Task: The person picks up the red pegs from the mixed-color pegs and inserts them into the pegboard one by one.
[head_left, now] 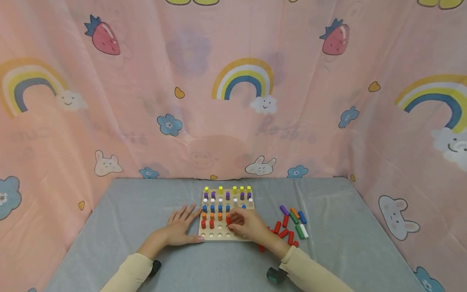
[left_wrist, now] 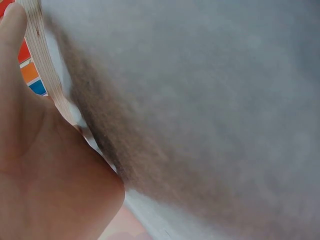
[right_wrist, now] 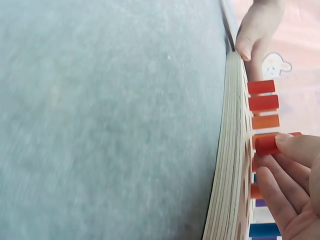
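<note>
A wooden pegboard [head_left: 215, 238] lies on the table with rows of yellow, purple, white, blue, orange and red pegs standing in it. My left hand [head_left: 179, 232] rests beside it with fingers spread, its thumb at the near left corner and fingertips by the left edge. Over the board, my right hand [head_left: 251, 225] pinches a red peg [right_wrist: 267, 144] between thumb and fingers. Two red pegs [head_left: 207, 224] stand to the left of that peg. Whether the held peg's lower end sits in a hole is unclear. Part of the board's right side is hidden by the right hand.
Loose pegs lie right of the board: several red pegs [head_left: 290, 237], two green pegs [head_left: 299, 231], a blue peg [head_left: 302, 217], plus orange, purple and white ones. The right forearm covers some. Grey cloth [head_left: 146, 202] covers the table; a patterned pink curtain [head_left: 233, 134] surrounds it.
</note>
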A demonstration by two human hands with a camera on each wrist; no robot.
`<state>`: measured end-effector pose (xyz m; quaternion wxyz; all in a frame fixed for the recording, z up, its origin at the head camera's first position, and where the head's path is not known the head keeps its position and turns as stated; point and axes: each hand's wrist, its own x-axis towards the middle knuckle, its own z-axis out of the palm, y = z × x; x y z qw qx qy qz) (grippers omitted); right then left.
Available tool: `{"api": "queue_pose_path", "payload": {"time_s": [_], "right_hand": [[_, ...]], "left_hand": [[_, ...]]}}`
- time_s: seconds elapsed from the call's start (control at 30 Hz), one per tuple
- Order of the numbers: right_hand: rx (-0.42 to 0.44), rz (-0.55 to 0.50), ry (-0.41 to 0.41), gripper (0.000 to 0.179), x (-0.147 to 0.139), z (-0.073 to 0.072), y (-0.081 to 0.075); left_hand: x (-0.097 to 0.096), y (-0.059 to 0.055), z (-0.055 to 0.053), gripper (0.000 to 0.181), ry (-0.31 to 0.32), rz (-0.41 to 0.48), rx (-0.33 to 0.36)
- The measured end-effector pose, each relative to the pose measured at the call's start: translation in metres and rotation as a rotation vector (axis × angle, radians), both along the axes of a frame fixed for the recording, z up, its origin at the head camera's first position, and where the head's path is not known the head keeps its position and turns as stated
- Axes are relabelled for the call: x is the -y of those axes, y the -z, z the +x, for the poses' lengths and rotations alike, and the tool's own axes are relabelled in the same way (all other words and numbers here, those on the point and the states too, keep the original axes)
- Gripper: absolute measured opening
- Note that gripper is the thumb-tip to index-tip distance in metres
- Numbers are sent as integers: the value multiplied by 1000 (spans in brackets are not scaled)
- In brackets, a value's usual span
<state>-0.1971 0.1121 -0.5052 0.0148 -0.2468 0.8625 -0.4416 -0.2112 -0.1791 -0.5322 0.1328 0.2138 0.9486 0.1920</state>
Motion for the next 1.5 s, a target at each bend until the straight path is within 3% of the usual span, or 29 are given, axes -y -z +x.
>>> {"api": "queue_pose_path", "payload": {"time_s": [0.97, 1.5], "right_hand": [[-28, -71, 33, 19, 25, -1, 11], [-30, -73, 41, 19, 28, -2, 14]], "left_hand": [[1, 2, -2, 102, 3, -9, -4], [-2, -6, 1, 104, 7, -1, 23]]}}
